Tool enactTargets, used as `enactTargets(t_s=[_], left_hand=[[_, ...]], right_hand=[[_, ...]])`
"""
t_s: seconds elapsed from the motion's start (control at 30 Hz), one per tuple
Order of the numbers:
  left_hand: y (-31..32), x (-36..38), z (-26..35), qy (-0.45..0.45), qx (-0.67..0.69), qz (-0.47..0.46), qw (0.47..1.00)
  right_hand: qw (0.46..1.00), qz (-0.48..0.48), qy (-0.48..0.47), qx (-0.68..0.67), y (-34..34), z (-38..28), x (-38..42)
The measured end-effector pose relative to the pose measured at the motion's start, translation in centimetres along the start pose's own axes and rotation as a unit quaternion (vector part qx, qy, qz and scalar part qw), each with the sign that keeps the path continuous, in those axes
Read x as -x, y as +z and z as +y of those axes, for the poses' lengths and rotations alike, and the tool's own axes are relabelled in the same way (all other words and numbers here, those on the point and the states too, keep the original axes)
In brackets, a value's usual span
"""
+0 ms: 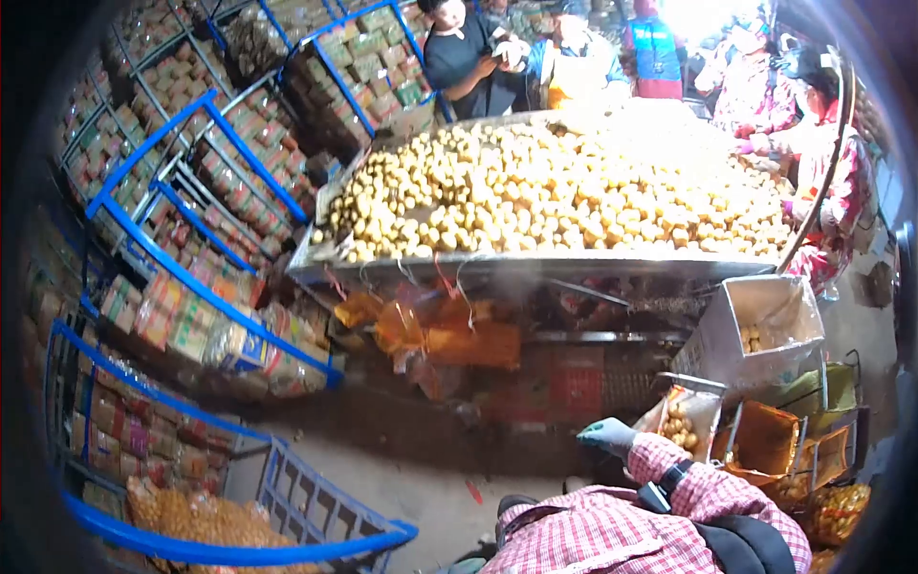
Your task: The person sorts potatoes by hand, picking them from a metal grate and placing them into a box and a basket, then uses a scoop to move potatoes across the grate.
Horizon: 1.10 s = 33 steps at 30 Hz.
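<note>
A clear plastic bag of small yellow potatoes (681, 421) is gripped at its mouth by the grey-gloved hand (606, 435), filling apparently underway; steady holding needed next.

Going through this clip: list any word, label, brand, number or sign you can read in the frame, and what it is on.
No text can be read anywhere in this frame.
Packed bags in the blue metal racks: printed labels, too small and blurred to read.
Orange mesh sacks under the sorting table: no lettering visible.
Metal chute: no marking visible.
</note>
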<state>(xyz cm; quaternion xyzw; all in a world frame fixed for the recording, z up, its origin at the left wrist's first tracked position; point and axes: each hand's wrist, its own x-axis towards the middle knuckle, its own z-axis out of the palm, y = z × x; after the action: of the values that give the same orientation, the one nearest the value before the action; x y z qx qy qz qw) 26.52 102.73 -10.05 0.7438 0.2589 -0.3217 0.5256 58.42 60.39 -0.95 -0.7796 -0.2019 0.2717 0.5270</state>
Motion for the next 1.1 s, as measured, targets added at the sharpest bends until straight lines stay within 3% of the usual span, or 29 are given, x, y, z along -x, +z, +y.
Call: enactTargets(t_s=[0.03,0.13,0.23,0.33,0.57,0.6,0.63,0.83,1.1], left_hand=[[-1.5,-1.6,1.2,-0.009,0.008,0.000,1.000],[-6.1,-5.8,4.1,-0.042,0.041,-0.008,0.998],[-11.0,-9.6,6.1,-0.082,0.084,-0.016,0.993],[-16.1,-13.6,8.0,-0.125,0.124,-0.023,0.984],[-26.9,-20.9,12.2,-0.180,0.121,-0.062,0.974],[-27.9,-21.8,12.6,-0.180,0.112,-0.070,0.975],[-28.9,-22.9,13.6,-0.175,0.103,-0.079,0.976],[-29.0,-27.8,25.6,-0.098,-0.013,-0.130,0.987],[-25.3,-31.2,42.1,0.010,0.013,-0.117,0.993]], right_hand=[[0.985,0.017,0.156,-0.072,-0.5,-2.4,-0.5],[0.979,0.055,0.178,-0.088,-0.6,-1.2,-2.8],[0.936,0.090,0.219,-0.260,-0.1,-2.2,-5.4],[0.930,0.109,0.244,-0.252,0.2,-6.0,-8.8],[0.980,0.151,0.113,-0.060,1.6,-6.1,-15.3],[0.926,0.148,0.262,-0.228,0.8,-11.7,-15.2],[0.907,0.150,0.292,-0.263,0.4,-13.4,-15.4],[0.869,0.187,0.333,-0.315,-0.9,-15.0,-16.3],[0.882,0.193,0.297,-0.310,-6.5,-12.8,-23.3]])
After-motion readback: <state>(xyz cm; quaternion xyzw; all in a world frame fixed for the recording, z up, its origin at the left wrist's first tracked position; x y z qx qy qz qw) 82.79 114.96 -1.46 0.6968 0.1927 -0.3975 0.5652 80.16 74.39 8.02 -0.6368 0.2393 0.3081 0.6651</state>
